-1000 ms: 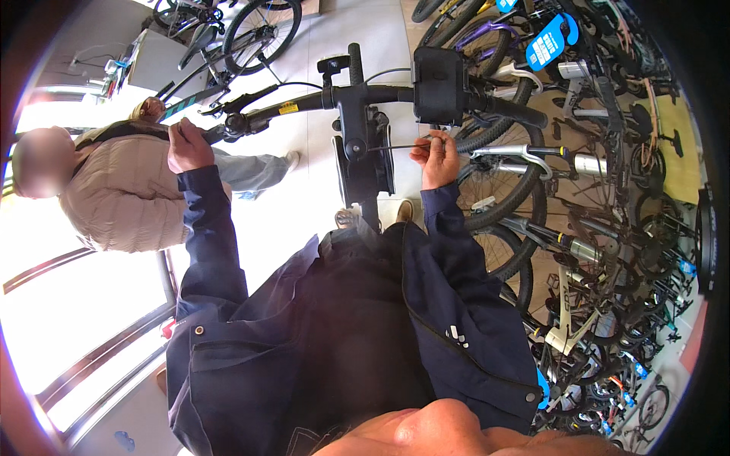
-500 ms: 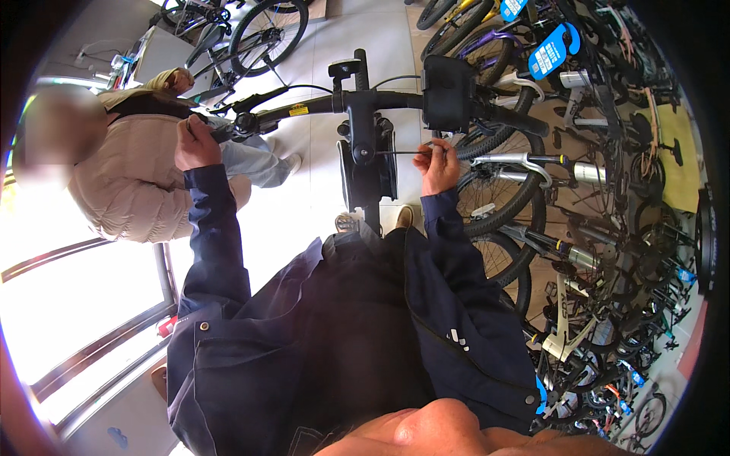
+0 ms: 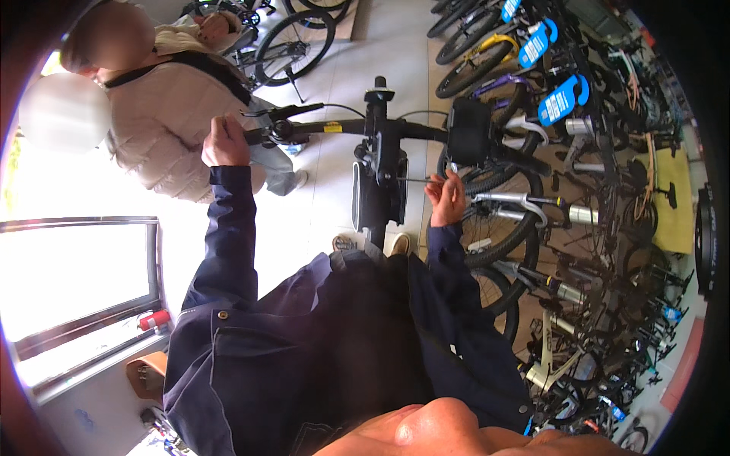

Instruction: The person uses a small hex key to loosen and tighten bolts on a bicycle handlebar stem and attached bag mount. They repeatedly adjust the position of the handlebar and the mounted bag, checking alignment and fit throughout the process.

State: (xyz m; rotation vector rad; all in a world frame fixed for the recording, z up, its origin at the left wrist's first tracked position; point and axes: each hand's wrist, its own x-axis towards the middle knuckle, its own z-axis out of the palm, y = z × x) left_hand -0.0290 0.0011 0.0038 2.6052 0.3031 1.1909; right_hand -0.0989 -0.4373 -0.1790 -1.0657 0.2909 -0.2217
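Observation:
Black bicycle handlebars (image 3: 346,128) stretch in front of me, joined at the middle by a dark stem (image 3: 389,156). My left hand (image 3: 226,142) is closed around the left grip, beside the brake lever. A thin hex key (image 3: 413,179) runs from the stem's bolt area to the right, its outer end pinched in the fingers of my right hand (image 3: 447,197). Whether its tip sits fully in the bolt is too small to tell. A black boxy holder (image 3: 468,131) is mounted on the bar's right side, just beyond my right hand.
Several parked bicycles crowd the right side, some with blue tags (image 3: 563,99). Another bicycle (image 3: 295,47) stands at the far left. A person in a beige puffer jacket (image 3: 163,125) is close to my left hand. A red fire extinguisher (image 3: 154,320) lies by the window frame (image 3: 84,222).
The view has shifted, so the handlebars and both hands appear lower and farther right. Both hands keep their holds. The person on the left now appears higher in the picture.

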